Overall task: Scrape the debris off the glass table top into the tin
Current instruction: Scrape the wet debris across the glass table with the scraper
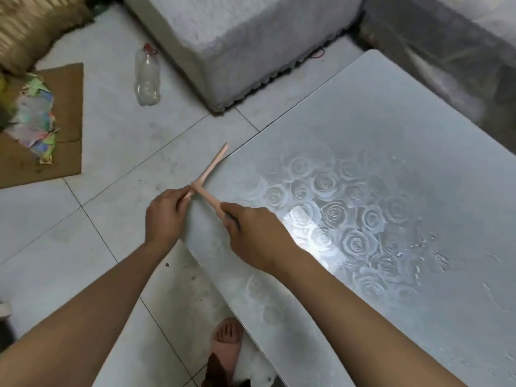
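Left hand [164, 216] and right hand [254, 233] fingers gripped crossed pink sticks [212, 166] at the worktop's [391, 121] corner, apparently readying to scrape.

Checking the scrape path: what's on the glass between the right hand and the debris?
Nothing: in the head view the stretch of glass table top from the right hand to the debris is bare, showing only its rose pattern.
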Demonstrator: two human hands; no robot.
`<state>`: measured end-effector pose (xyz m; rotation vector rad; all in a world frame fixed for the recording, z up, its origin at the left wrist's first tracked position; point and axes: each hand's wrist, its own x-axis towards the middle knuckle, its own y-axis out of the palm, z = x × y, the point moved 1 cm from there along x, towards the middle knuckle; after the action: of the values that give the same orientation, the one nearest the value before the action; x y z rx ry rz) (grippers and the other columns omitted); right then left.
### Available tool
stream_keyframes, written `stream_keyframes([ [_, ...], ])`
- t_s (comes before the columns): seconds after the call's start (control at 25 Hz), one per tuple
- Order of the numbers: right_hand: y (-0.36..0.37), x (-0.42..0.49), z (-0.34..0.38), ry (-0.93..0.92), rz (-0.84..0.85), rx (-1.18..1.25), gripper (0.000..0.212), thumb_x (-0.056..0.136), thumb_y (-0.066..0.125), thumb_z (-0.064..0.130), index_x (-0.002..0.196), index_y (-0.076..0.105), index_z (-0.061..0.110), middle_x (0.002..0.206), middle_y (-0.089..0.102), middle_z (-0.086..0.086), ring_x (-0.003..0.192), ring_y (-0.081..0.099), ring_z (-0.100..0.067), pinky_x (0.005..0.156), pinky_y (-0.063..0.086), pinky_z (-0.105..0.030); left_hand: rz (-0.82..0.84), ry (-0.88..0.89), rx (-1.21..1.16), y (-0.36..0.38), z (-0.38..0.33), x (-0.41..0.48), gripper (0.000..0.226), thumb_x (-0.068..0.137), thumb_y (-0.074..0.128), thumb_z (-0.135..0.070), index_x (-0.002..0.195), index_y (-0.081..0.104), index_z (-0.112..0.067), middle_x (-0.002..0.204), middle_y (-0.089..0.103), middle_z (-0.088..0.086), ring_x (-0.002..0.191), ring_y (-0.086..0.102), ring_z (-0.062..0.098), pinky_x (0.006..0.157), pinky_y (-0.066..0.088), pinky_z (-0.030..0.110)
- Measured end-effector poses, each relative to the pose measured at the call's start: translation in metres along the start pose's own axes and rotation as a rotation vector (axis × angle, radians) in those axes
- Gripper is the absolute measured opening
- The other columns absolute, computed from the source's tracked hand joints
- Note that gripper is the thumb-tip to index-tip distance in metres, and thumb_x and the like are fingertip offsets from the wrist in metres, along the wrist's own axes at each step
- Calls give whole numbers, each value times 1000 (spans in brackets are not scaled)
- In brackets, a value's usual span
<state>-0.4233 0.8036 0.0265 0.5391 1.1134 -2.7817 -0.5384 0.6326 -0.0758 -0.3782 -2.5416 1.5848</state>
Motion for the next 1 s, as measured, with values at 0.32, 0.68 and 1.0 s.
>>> stream_keyframes([
  [0.32,-52,-135,-52,266,121,20,33,93,39,52,124,44,65,116,62,31,115,55,5,94,45,-19,319,208,-308,37,-65,-113,26,88,65,-18,114,70,-15,87,65,7,81,58,24,73,48,35],
  [0.68,-21,-24,9,151,-101,52,27,100,40,35,118,60,31,87,69,-5,83,60,-30,76,48,-37,77,217,-212,-7,-8,9,23,91,56,-16,106,72,-8,101,71,12,92,66,32,80,52,41],
  [1.0,-30,-84,-22,331,-66,79,32,100,36,46,128,49,47,90,69,5,86,61,-20,82,49,-35,182,206,-258,34,-49,-38,12,87,68,-15,95,73,-8,85,67,9,80,62,30,68,49,39],
])
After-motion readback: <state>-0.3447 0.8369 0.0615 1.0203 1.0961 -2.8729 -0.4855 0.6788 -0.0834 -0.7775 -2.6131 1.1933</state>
